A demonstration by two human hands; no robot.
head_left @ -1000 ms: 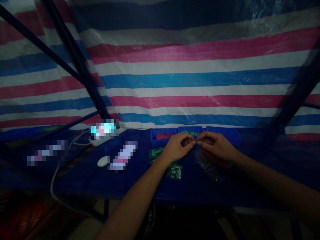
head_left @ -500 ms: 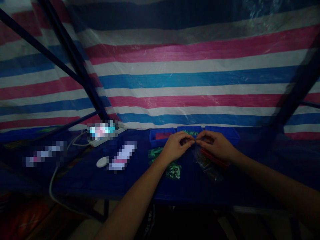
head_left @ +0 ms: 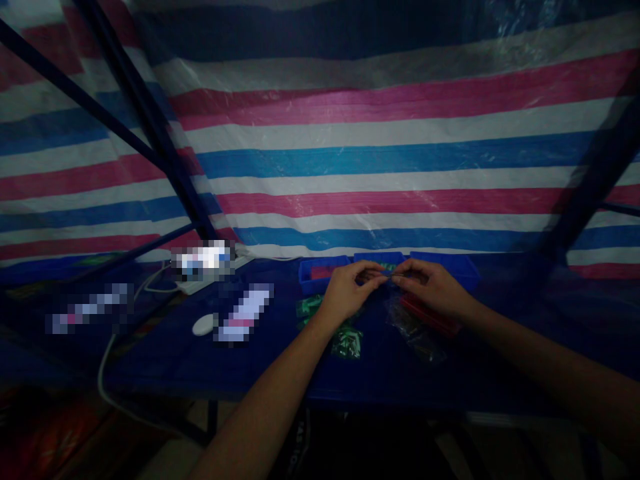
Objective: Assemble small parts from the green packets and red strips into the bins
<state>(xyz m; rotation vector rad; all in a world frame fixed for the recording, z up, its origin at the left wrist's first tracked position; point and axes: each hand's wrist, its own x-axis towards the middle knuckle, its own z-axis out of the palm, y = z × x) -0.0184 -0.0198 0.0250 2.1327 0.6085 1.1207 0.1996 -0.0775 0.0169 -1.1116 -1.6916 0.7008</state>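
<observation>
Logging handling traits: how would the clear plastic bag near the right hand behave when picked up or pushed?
The clear plastic bag would probably flop, since its film looks thin and crumpled. Its glossy sheen suggests it may be slippery. Lying fairly flat, it seems unlikely to roll.

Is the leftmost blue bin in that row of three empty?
No. Red material shows inside the leftmost blue bin, above its front wall. How full it is, I cannot tell.

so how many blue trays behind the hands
3: the left tray with something reddish inside, the middle tray holding green pieces, and the right tray, partly behind the right hand. Others may be hidden.
</observation>
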